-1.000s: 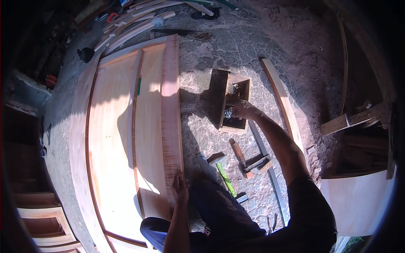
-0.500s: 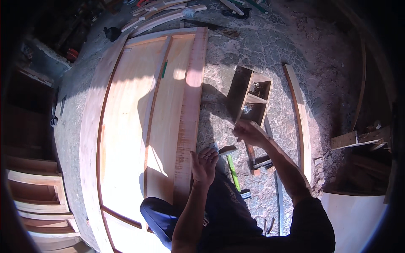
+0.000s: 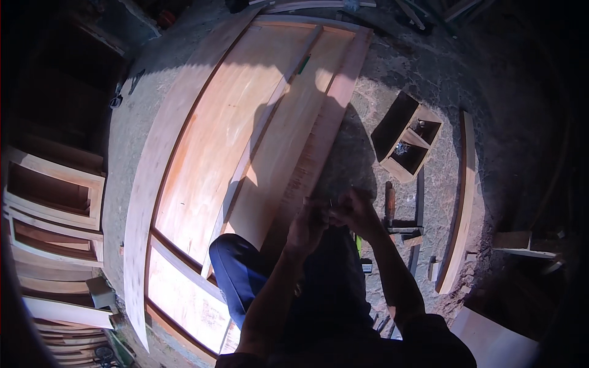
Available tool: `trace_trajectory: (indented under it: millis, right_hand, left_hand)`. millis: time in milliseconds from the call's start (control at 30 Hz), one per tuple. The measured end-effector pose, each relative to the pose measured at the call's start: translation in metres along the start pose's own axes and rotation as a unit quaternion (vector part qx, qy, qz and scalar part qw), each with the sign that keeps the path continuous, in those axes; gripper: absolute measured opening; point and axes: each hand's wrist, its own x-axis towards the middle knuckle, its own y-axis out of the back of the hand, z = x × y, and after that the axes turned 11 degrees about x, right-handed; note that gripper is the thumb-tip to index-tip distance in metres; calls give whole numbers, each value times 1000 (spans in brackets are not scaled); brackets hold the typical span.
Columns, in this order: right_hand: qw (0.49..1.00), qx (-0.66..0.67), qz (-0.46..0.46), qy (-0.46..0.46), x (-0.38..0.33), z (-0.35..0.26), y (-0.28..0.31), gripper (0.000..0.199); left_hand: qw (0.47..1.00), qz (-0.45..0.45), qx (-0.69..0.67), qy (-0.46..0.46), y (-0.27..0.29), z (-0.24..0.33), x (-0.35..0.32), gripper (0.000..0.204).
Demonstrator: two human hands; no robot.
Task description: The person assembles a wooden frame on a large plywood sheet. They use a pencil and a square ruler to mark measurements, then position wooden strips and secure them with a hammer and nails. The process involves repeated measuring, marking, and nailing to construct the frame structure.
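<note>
My left hand (image 3: pixel 307 226) and my right hand (image 3: pixel 357 213) meet in shadow over my lap, fingers curled and almost touching. My right hand pinches a thin, nail-like piece (image 3: pixel 332 202) between the two. Whether the left fingers also grip something small is too dark to see. To the left lies a long wooden panel (image 3: pixel 215 135) with raised frame strips. A divided wooden box (image 3: pixel 402 170) sits beyond my right hand, with small shiny bits (image 3: pixel 402 148) in one compartment. What looks like a hammer (image 3: pixel 390 205) with a wooden handle lies closer, right of my hand.
A long timber board (image 3: pixel 461 214) lies on the rough floor (image 3: pixel 451 159) at the right. Wooden frames (image 3: pixel 52 165) are stacked at the left. A small green strip (image 3: pixel 304 64) rests on the panel. Wood offcuts (image 3: pixel 521 240) lie at the far right.
My hands have come together from apart. The left fingers, open before, have curled in, and the right hand has moved away from the box. The whole view has shifted and turned.
</note>
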Motion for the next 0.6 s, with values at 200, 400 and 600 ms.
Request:
trace_trajectory:
  millis: [200, 400, 600]
  right_hand:
    - [985, -99, -129, -48, -25, -21, -40, 26]
    - [969, 101, -223, -35, -66, -35, -90, 23]
    - [993, 62, -91, -44, -45, 78, -17, 34]
  left_hand:
    - [973, 63, 219, -14, 7, 29, -60, 11]
    - [995, 84, 22, -45, 7, 53, -121, 8]
    - [983, 139, 70, -93, -3, 122, -195, 7]
